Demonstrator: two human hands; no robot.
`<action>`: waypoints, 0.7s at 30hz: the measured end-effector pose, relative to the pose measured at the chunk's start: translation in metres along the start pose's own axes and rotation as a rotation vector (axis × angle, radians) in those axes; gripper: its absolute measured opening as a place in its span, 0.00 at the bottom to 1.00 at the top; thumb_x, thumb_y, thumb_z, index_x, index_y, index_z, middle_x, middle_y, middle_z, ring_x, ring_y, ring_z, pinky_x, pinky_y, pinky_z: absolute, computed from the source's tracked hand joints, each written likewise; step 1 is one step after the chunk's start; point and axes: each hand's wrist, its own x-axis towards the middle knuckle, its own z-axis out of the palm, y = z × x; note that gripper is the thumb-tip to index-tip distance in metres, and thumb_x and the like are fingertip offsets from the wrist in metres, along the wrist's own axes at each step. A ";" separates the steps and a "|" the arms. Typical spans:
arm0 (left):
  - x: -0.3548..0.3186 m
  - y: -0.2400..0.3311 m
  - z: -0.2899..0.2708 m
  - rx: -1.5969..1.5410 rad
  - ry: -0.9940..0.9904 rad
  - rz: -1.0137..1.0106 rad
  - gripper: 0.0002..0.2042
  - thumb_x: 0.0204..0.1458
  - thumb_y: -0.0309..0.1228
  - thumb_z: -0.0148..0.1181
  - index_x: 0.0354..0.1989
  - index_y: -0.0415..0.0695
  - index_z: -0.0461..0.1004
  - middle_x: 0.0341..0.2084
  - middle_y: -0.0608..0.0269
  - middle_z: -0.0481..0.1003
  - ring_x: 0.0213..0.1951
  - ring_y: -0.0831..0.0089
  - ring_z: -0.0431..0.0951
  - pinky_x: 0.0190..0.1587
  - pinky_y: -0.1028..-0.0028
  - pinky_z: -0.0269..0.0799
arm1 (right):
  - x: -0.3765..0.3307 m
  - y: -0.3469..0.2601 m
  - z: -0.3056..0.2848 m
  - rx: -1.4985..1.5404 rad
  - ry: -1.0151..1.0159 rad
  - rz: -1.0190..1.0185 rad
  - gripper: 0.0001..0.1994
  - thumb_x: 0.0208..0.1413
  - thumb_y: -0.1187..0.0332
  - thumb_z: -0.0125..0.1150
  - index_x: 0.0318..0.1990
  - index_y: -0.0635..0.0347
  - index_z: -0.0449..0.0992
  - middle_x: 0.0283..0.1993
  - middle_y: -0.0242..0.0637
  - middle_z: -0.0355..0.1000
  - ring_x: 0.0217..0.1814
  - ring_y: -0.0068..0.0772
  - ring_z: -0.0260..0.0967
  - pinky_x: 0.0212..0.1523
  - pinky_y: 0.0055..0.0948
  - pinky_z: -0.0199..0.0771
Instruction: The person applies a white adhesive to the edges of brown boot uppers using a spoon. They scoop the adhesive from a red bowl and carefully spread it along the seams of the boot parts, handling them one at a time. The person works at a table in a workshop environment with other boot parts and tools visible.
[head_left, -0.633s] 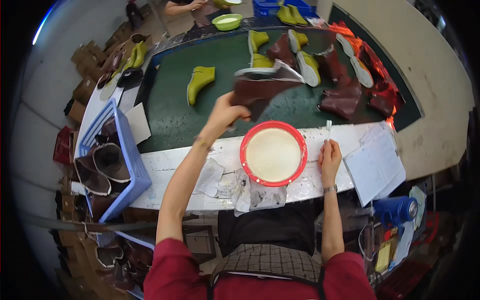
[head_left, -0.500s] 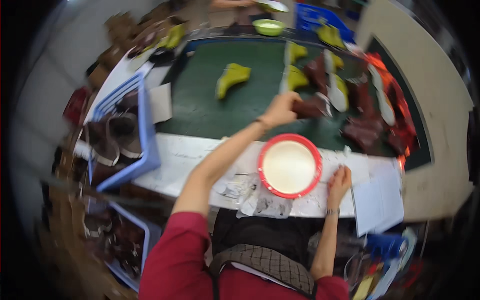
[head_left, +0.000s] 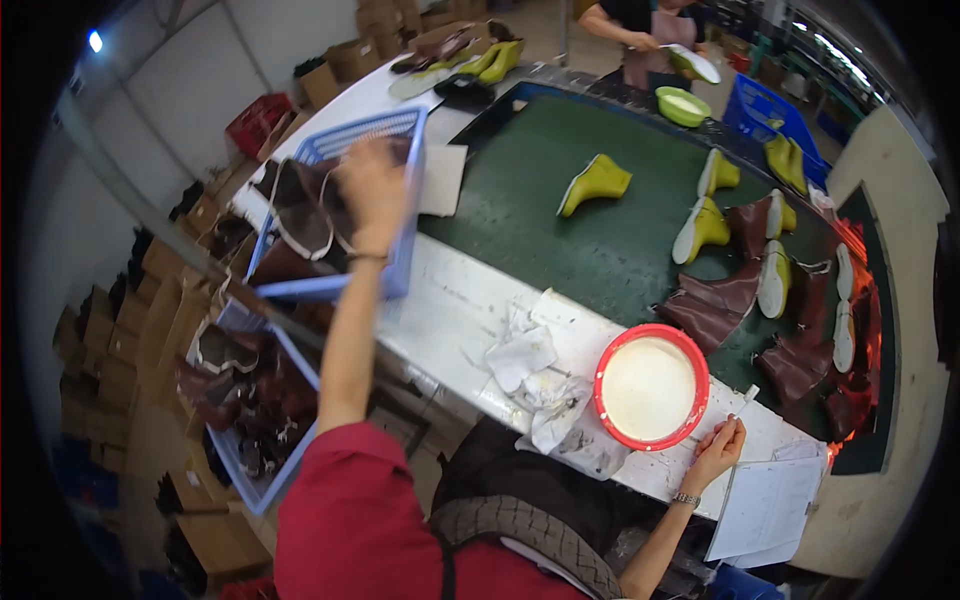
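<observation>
My left hand (head_left: 375, 195) is over the near side of a blue plastic basket (head_left: 395, 270), among dark brown boot uppers (head_left: 298, 210). Motion blurs its fingers, so I cannot make out a grip. Beside a red-rimmed bowl of white liquid (head_left: 650, 390), my right hand (head_left: 717, 452) is closed around a thin stick with a white tip (head_left: 750, 394). A brown boot upper (head_left: 712, 305) lies on the green belt (head_left: 520, 190) just beyond the bowl. Yellow-green lasts with pale soles (head_left: 703, 230) stand near other brown uppers on the belt's right part.
A single yellow-green last (head_left: 595, 184) sits mid-belt. Crumpled white cloths (head_left: 525, 358) and papers (head_left: 762, 510) lie on the white table edge. Below left is another basket of brown uppers (head_left: 265, 410). An orange glow shows at the belt's right end. Across the belt a person (head_left: 655, 45) holds a pale-soled piece.
My left hand has let go of the brown boot upper on the belt and swung left to the blue basket. The view has turned left. My right hand stays beside the bowl.
</observation>
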 end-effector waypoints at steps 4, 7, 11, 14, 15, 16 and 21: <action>-0.023 -0.194 0.016 0.361 -0.063 -0.242 0.37 0.46 0.40 0.73 0.60 0.27 0.66 0.50 0.38 0.75 0.51 0.44 0.77 0.54 0.56 0.73 | 0.004 0.003 0.007 -0.005 -0.023 0.003 0.10 0.72 0.64 0.54 0.48 0.61 0.72 0.28 0.24 0.64 0.15 0.08 0.52 0.12 0.15 0.47; -0.016 -0.302 0.017 -0.160 -0.006 -0.480 0.18 0.47 0.32 0.64 0.46 0.35 0.80 0.37 0.43 0.82 0.41 0.49 0.83 0.47 0.59 0.76 | 0.005 0.009 0.016 0.014 -0.051 0.017 0.10 0.71 0.64 0.54 0.48 0.61 0.73 0.27 0.24 0.64 0.15 0.08 0.52 0.12 0.15 0.47; 0.015 -0.264 -0.005 -0.063 0.315 -0.358 0.16 0.51 0.31 0.64 0.48 0.39 0.82 0.39 0.45 0.83 0.42 0.49 0.83 0.48 0.61 0.76 | 0.005 0.003 0.004 -0.040 -0.024 0.006 0.10 0.71 0.63 0.55 0.48 0.61 0.73 0.27 0.24 0.64 0.15 0.08 0.52 0.12 0.15 0.47; 0.042 -0.176 -0.075 -0.235 0.382 -0.048 0.14 0.58 0.26 0.60 0.51 0.37 0.80 0.45 0.48 0.82 0.47 0.56 0.83 0.52 0.64 0.74 | 0.004 0.002 0.002 -0.052 -0.034 -0.010 0.10 0.71 0.63 0.55 0.48 0.61 0.73 0.27 0.24 0.65 0.15 0.08 0.52 0.12 0.15 0.48; 0.045 -0.137 -0.106 -0.237 0.277 0.087 0.11 0.60 0.22 0.57 0.50 0.39 0.80 0.44 0.53 0.82 0.45 0.56 0.83 0.50 0.64 0.75 | 0.004 0.001 0.001 -0.059 -0.023 -0.011 0.10 0.71 0.63 0.55 0.48 0.61 0.73 0.27 0.24 0.65 0.15 0.08 0.52 0.12 0.15 0.48; 0.045 -0.110 -0.135 -0.267 0.154 0.114 0.11 0.59 0.19 0.55 0.46 0.42 0.80 0.42 0.59 0.82 0.45 0.59 0.82 0.53 0.63 0.73 | 0.003 0.001 0.002 -0.059 -0.022 -0.003 0.10 0.71 0.63 0.55 0.48 0.61 0.73 0.27 0.24 0.65 0.15 0.08 0.52 0.12 0.15 0.48; 0.042 -0.044 -0.201 0.089 0.172 0.449 0.15 0.48 0.15 0.55 0.39 0.47 0.81 0.43 0.64 0.82 0.52 0.65 0.78 0.60 0.60 0.65 | 0.003 0.007 0.003 -0.042 -0.031 -0.008 0.10 0.71 0.63 0.55 0.48 0.61 0.73 0.27 0.24 0.65 0.15 0.08 0.52 0.12 0.15 0.48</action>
